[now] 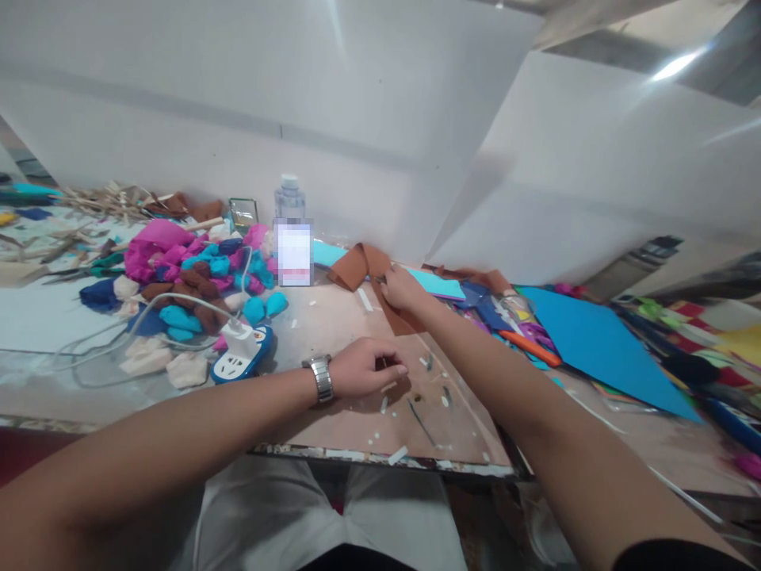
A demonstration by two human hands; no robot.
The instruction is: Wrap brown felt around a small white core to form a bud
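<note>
My left hand point(367, 368), with a metal watch on its wrist, hovers low over or rests on the tabletop. Its fingers curl loosely, a gap shows between them and the thumb, and I see nothing in them. Farther back, my right hand point(403, 287) is closed at a curled brown strip of felt or paper point(350, 268), its fingertips pinching the edge. Part of the brown material lies beneath this hand and wrist. Light blue sheets point(437, 284) lie behind the right wrist. Whether anything small is also between the right fingertips is too blurred to tell.
Left of my hands lie a blue-and-white power strip point(242, 354) with a white cable and a pile of pink, blue and brown bundles point(196, 277). A clear bottle point(289, 198) stands behind. On the right are an orange-handled tool point(531, 347) and a large blue sheet point(600, 345).
</note>
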